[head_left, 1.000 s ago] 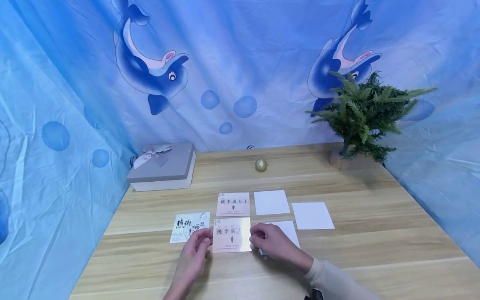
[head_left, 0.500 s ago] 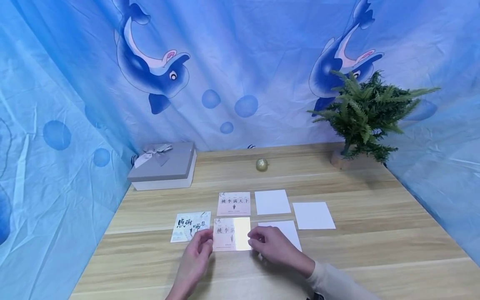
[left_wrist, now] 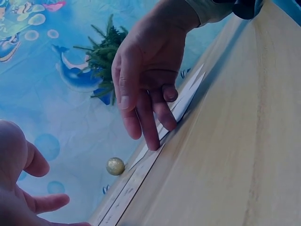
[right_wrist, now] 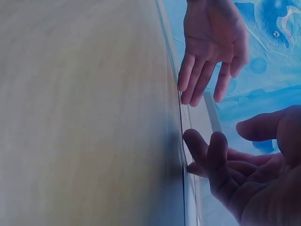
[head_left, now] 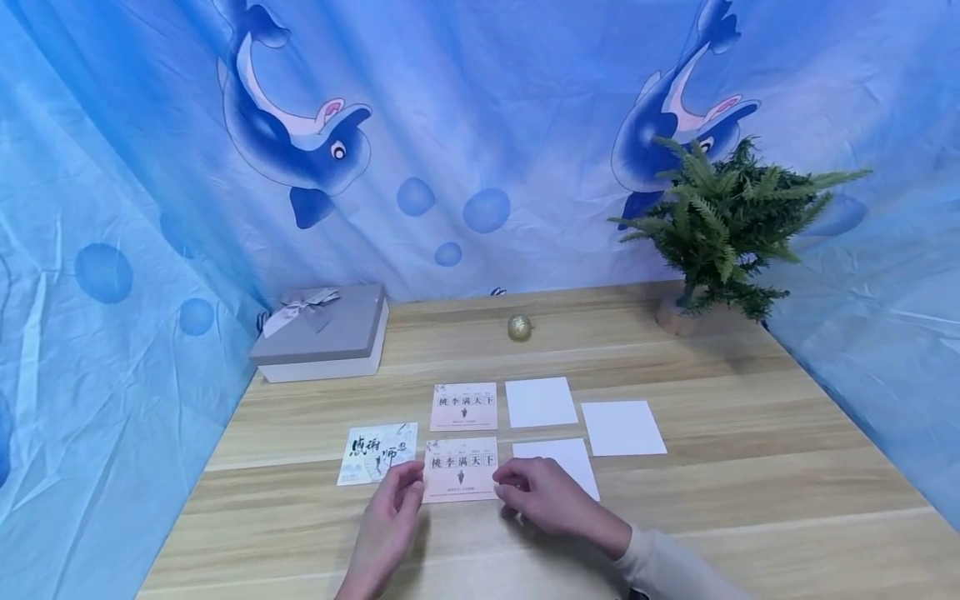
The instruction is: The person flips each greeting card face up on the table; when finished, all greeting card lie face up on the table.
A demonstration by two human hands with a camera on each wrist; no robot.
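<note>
Card: pink printed card [head_left: 461, 469] lies flat on the table [head_left: 750, 500], its glare from a moment ago gone.
Left hand [head_left: 390, 521]: at the card's 9 o'clock, straight fingertips touching its edge, gripping nothing.
Right hand [head_left: 543, 496]: at 3 o'clock, relaxed fingers on the edge.
Neighbours: matching card [head_left: 463, 406] at 12 o'clock; calligraphy card [head_left: 377, 452] at 9; white card [head_left: 558, 462] at 3, unmoved.
</note>
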